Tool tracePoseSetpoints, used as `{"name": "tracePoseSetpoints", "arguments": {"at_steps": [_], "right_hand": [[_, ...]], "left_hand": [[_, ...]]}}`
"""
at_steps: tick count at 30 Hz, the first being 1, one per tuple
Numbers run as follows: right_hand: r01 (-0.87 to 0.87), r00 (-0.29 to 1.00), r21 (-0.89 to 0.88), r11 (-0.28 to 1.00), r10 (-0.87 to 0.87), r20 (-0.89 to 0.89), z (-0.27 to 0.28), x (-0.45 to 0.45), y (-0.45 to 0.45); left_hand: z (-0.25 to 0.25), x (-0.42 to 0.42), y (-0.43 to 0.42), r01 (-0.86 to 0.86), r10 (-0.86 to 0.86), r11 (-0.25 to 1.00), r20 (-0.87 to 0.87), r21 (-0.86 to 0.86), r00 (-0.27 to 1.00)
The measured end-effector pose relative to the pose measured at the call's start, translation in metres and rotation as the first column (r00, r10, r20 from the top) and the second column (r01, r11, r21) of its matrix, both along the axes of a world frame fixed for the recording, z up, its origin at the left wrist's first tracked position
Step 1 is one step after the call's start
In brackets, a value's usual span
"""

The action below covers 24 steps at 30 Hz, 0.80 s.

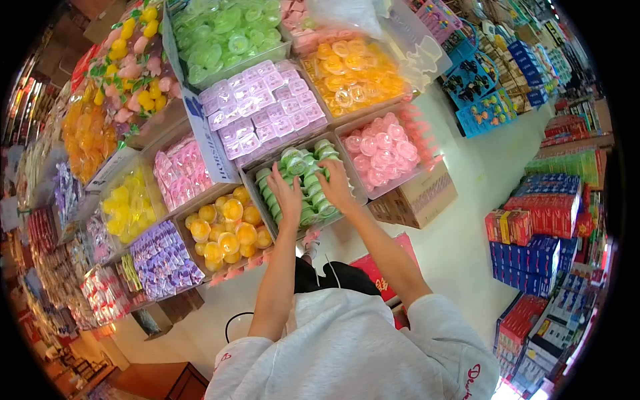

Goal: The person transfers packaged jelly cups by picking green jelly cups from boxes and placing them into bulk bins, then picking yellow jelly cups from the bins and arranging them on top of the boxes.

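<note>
A grey bin [263,215] holds rows of small round green items [312,181] with a clear shine, stacked on edge; their exact kind is hard to make out. Over the left side of the bin is my left hand [287,195], its fingers stretched out and touching the green items. My right hand [337,187] reaches in from the other side, fingers apart and slightly bent, with the tips against the right-hand rows. Between the two hands, the middle rows are visible. The fingertips are partly hidden among the items.
Around this bin stand others with orange-yellow balls [230,227], pink round pieces [381,152], lilac square packs [263,110], orange pieces [347,70] and green pieces [230,37]. A cardboard box [420,198] stands below on the right. Blue baskets [490,113] and stacked boxes [543,200] line the aisle.
</note>
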State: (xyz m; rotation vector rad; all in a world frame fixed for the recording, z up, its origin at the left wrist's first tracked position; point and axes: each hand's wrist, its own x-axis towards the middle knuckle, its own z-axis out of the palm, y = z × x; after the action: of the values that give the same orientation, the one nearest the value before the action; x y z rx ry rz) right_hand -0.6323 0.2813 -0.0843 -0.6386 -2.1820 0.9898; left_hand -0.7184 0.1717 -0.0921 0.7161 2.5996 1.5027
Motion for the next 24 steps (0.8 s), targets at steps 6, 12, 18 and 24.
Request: {"name": "tracePoseSetpoints", "arguments": {"at_steps": [6,12,18,24], "right_hand": [[0.209,0.973,-0.148,0.967,-0.191,0.126,-0.001,0.122,-0.051],[0.492,0.870,-0.318,0.810,-0.445,0.214,0.008,0.214,-0.090],[0.648,0.739,-0.501,0.574,-0.632,0.232,0.000,0.271,-0.105],[0.652,0.676,-0.561,0.510,-0.726,0.126,0.002,0.330,-0.122]], "left_hand": [[0.015,0.085,0.008,0.168,-0.182,0.959,0.043,0.230,0.982],[0.016,0.167,0.027,0.655,-0.716,0.682,0.115,0.324,0.689],[0.001,0.229,0.024,0.866,-0.910,0.415,0.140,0.279,0.391],[0.022,0.275,0.030,0.951,-0.978,0.183,0.149,0.249,0.149]]}}
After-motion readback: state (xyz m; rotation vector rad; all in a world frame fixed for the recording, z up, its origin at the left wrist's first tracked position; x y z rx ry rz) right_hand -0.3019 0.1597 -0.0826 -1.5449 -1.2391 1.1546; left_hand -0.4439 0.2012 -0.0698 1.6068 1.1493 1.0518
